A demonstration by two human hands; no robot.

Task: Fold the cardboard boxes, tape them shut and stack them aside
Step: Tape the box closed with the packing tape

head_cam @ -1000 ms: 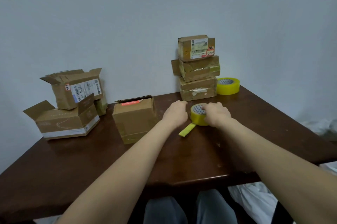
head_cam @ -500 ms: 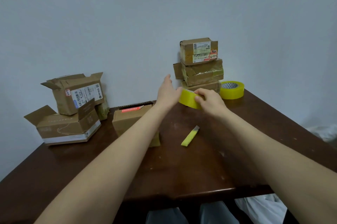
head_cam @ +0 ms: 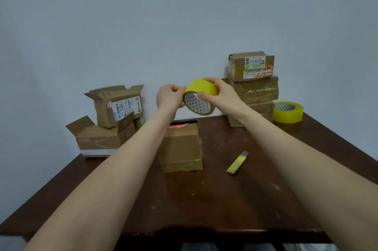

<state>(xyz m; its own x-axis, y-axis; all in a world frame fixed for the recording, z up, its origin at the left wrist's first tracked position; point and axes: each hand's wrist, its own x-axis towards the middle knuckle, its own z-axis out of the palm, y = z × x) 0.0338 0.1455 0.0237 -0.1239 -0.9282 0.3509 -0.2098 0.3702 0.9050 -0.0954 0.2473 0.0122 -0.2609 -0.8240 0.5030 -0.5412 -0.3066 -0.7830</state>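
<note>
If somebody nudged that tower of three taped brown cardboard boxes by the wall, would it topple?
Probably fairly easily: the stack of three taped brown cardboard boxes looks tall for its footprint, and its layers sit slightly out of line. The small top box would likely slide off first. They look small, so perhaps light and easily shoved.

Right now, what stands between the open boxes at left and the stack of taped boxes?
In the head view, one upright cardboard box stands there, touching neither open boxes nor stack.
</note>
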